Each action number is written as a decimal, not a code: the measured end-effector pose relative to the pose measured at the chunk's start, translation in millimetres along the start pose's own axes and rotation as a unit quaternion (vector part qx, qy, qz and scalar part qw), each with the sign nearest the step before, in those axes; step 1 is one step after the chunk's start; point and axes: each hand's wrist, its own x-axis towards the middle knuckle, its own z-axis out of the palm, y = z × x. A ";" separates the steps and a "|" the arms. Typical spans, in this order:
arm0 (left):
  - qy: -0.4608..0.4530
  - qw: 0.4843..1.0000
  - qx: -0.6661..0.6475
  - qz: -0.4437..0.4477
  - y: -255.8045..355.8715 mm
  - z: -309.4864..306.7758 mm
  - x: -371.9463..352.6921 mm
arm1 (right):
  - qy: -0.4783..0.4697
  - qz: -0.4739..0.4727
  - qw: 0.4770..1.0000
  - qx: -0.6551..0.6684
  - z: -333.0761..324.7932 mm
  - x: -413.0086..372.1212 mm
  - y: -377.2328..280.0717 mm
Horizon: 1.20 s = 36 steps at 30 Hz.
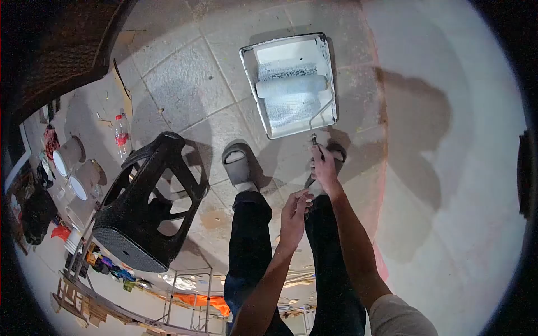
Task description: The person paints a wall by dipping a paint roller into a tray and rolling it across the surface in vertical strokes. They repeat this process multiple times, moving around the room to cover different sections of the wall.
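A paint roller (291, 87) lies across a white tray (269, 133) with white paint in it. The roller's wire frame runs over the tray's lower right edge to a dark handle end (314, 139). My right hand (325, 168) is closed around that handle, above the right slipper. Lower and to the left, my left hand (295, 215) is near the right knee, its fingers bent together; whether they touch the handle's lower end or hold anything is too small to tell.
A black plastic stool (148, 207) lies tipped over at the left. Beyond it are a bottle (121, 134) with a red cap and white buckets (67, 157). A pale wall (448, 168) rises at the right. A gray slipper (237, 162) is on the tiled floor.
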 end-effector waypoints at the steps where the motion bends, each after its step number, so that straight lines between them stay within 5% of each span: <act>1: 0.000 1.000 -0.004 -0.002 1.5 0.2 1.3 | 0.002 0.010 1.000 0.005 4.9 0.7 -5.4; 6: -0.007 1.000 -0.025 0.000 5.9 3.9 -1.2 | 0.070 -0.225 0.948 -0.214 -32.1 12.0 101.5; 11: -0.018 0.999 -0.024 0.018 8.3 2.2 -1.7 | 0.047 -0.100 0.983 -0.144 8.1 -4.3 15.2; 12: -0.023 0.999 -0.019 0.026 8.9 2.2 -0.4 | 0.017 -0.008 1.000 0.018 16.9 0.5 0.8; 15: -0.026 0.999 0.004 0.020 21.6 2.4 3.2 | 0.054 0.010 0.997 0.046 42.2 -14.8 -36.3; 16: -0.031 0.997 -0.002 0.065 18.8 0.8 4.0 | -0.014 -0.008 0.991 0.136 40.0 -29.0 -38.8; 19: -0.040 0.991 0.097 0.080 34.1 0.3 1.2 | 0.047 0.012 0.982 0.184 39.1 -104.0 -48.6; 25: -0.209 0.956 0.197 0.064 47.9 43.2 -42.4 | -0.037 -0.041 0.950 0.308 -14.0 -280.3 -54.4; 27: -0.273 0.916 0.282 0.084 46.8 75.9 -61.9 | 0.039 -0.093 0.948 0.303 -16.3 -305.4 -36.8; 29: -0.307 0.905 0.294 -0.003 60.5 119.7 -105.0 | 0.111 -0.044 0.947 0.299 -30.4 -323.2 -32.0; 30: -0.264 0.903 0.313 -0.130 55.1 134.3 -115.8 | 0.146 -0.019 0.943 0.298 -37.4 -330.3 -24.7; 34: -0.287 0.836 0.452 -0.120 40.8 168.5 -135.0 | 0.280 -0.044 0.919 0.276 -40.5 -316.5 13.6; 36: -0.334 0.807 0.478 -0.095 21.1 178.0 -128.4 | 0.353 -0.122 0.906 0.197 -36.2 -270.9 86.3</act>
